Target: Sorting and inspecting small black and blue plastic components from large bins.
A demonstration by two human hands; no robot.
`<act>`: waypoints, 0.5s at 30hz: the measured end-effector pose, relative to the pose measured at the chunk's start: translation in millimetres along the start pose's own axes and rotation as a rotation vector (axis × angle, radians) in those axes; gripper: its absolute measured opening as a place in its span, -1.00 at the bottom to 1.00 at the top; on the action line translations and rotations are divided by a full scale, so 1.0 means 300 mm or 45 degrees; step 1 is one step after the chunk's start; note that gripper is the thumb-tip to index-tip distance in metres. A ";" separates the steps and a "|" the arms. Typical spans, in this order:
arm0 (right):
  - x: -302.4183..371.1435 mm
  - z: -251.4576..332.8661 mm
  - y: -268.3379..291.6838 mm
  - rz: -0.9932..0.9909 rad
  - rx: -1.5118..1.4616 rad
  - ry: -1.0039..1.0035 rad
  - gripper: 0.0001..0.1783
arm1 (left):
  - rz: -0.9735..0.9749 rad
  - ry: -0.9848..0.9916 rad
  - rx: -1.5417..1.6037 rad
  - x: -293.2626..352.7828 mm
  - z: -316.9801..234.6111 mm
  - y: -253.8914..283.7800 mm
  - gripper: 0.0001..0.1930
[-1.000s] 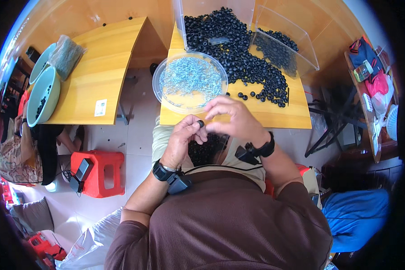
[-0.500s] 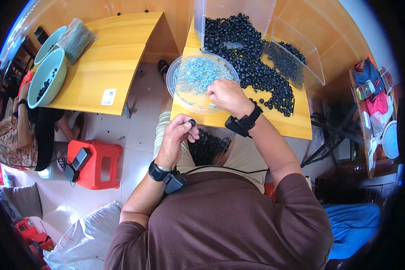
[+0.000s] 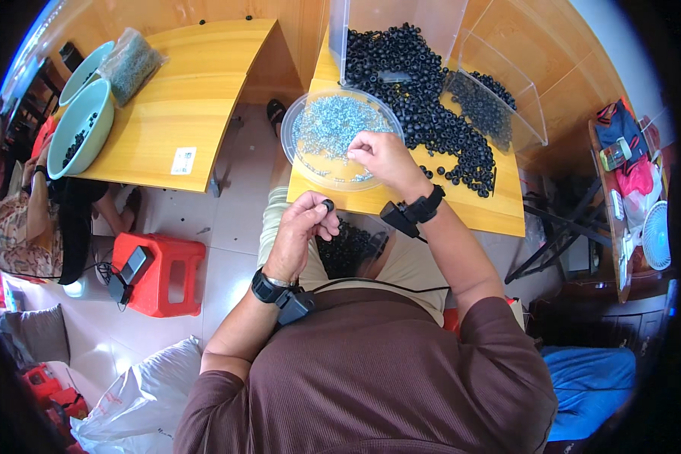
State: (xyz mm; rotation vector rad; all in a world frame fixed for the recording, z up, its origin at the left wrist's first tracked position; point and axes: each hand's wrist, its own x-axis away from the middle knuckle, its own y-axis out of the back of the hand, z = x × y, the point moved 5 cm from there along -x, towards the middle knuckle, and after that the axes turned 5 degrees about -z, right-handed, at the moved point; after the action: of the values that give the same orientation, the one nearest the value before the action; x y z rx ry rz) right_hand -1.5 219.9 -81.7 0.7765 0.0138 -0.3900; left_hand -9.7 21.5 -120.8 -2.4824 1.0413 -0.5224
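Head view, left hand: near the centre of the frame, our left hand [image 3: 299, 229] pinches a small black ring [image 3: 328, 205] between thumb and forefinger, the other fingers curled.
Right hand: above and right of it, our right hand [image 3: 384, 160] hangs over the edge of a round clear tray [image 3: 287, 142], thumb and fingertips drawn together; whether they pinch anything, we cannot tell.
Silvery pieces: upper middle, small silvery-blue pieces [image 3: 334, 121] lie heaped in that tray.
Black pile: upper right of centre, we see many black parts [image 3: 424, 91] spread across the yellow table [image 3: 477, 215].
Lap: just below our hands, more black parts sit between our knees.
Green bowl: upper left, a pale green bowl [image 3: 98, 96] holds some black parts.
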 end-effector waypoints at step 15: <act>0.201 0.073 0.032 0.038 -0.983 -0.116 -0.86 | 0.204 0.016 -0.033 -0.040 -0.013 -0.142 -0.78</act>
State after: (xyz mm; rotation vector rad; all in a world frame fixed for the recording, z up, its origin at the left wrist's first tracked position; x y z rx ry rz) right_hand 55.0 190.7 -68.7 -0.0035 0.0636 -0.3537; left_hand 5.4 56.9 -98.6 -2.3942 1.2460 -0.4785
